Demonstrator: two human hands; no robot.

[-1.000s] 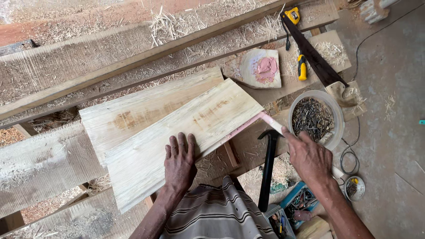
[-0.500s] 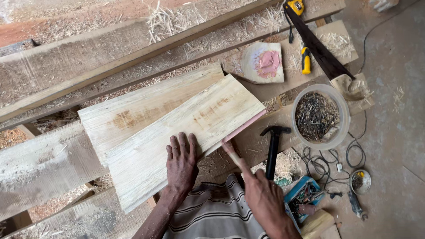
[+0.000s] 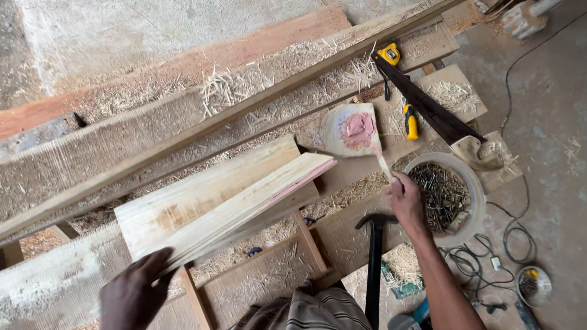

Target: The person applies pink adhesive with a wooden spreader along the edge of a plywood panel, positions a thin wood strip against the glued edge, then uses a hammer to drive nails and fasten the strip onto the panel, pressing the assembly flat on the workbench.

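Board (image 3: 238, 205) now tilted up, spatula (image 3: 380, 160) perhaps in right hand (image 3: 406, 201).

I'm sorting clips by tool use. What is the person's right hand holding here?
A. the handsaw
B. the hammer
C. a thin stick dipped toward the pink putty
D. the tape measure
C: the right hand grips a thin stick whose tip reaches the pink putty on a board scrap, while the hammer, handsaw and tape measure lie untouched.
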